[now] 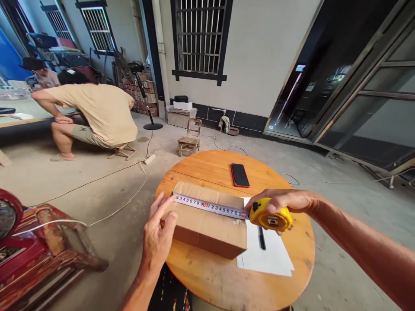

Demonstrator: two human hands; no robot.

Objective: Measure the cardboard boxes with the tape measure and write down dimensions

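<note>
Left hand, loosely spread, touches the blade's blurred end; right hand grips a partly hidden tape measure.

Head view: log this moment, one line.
right hand: holding yellow tape measure | tape blade: out across cardboard box | left hand: fingertip at blade's end | phone, paper: on round table

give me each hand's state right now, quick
Left hand: open, fingers at the free end of the blade.
Right hand: closed, holding the tape measure.
</note>
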